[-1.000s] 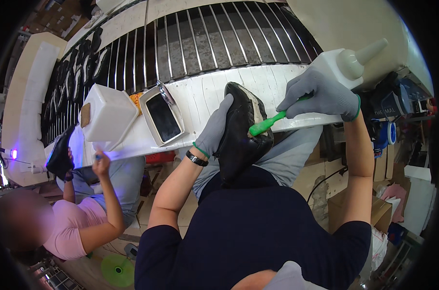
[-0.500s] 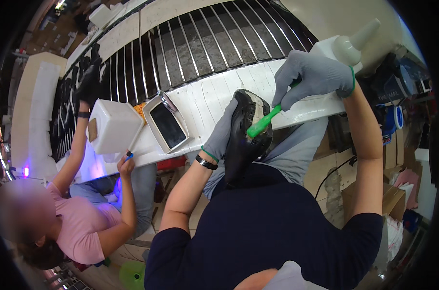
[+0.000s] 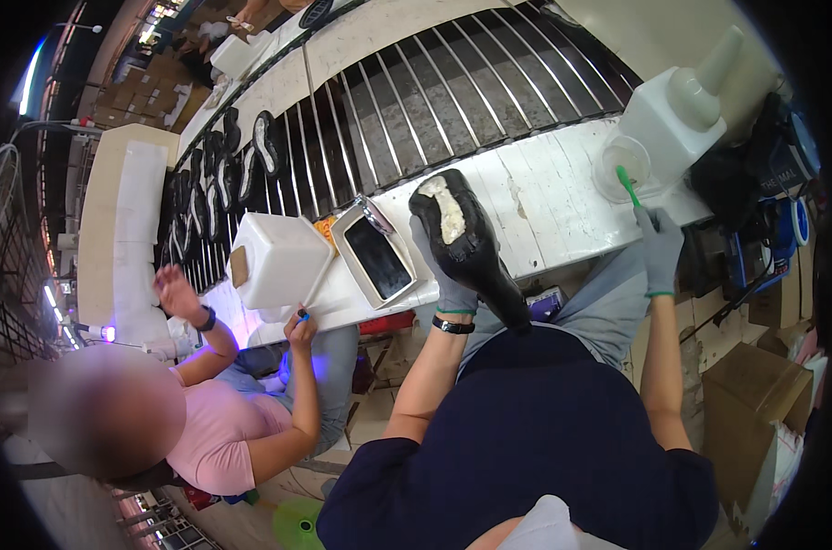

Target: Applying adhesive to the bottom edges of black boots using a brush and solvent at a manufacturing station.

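Observation:
My left hand (image 3: 454, 291), in a grey glove, holds a black shoe upper (image 3: 480, 255) from its left side and underneath. The upper is stretched over a form, bottom up, with a cream-white strip (image 3: 450, 213) along its sole. My right hand (image 3: 661, 249), also gloved, pinches the handle of a green brush (image 3: 628, 186). The brush head is at a small translucent round cup (image 3: 603, 186) on the white ledge; whether it touches the contents I cannot tell. Beside the cup stands a white squeeze bottle (image 3: 677, 124) with a long nozzle.
Metal bars (image 3: 416, 110) run beyond the white ledge (image 3: 517, 215). Several black shoe uppers (image 3: 221, 179) lie on them at left. A white jug-like container (image 3: 278, 261) and an open box (image 3: 381, 257) with a dark inside stand nearby. A co-worker in a pink shirt (image 3: 228, 431) sits left.
My right hand has drawn the brush off the shoe upper and carried it right to the cup. The shoe upper is tilted differently in my left hand. The whole view has shifted.

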`<action>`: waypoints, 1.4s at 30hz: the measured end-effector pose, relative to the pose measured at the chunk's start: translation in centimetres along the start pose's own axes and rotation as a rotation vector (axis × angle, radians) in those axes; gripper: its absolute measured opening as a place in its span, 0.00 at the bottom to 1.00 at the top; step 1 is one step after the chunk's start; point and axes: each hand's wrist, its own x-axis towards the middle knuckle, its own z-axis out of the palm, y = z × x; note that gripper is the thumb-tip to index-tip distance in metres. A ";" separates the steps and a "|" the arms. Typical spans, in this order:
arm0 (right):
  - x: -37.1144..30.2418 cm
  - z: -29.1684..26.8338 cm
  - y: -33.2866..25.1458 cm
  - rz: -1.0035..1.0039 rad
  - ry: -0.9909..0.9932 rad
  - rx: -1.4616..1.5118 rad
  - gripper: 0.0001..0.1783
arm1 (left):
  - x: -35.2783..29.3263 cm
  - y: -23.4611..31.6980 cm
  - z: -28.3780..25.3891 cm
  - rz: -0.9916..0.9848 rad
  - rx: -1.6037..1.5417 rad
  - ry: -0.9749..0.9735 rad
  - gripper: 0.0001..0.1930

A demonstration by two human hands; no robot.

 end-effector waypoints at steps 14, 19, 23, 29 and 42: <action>0.8 -0.4 -1.5 0.181 -0.097 0.322 0.09 | -3.0 2.6 2.2 -0.047 0.202 -0.138 0.20; -1.4 1.0 2.0 0.309 -0.131 0.296 0.10 | -2.7 2.2 3.1 0.044 0.155 0.110 0.29; -1.9 0.7 0.9 0.187 -0.107 -0.042 0.10 | -2.8 2.8 4.6 0.196 0.280 0.203 0.38; -3.0 -2.6 -12.1 -0.080 -0.404 0.298 0.20 | -4.0 3.8 5.2 0.235 0.213 0.245 0.37; -3.7 1.8 -18.0 0.037 -1.199 0.654 0.38 | -6.1 4.5 8.9 0.425 0.396 0.259 0.38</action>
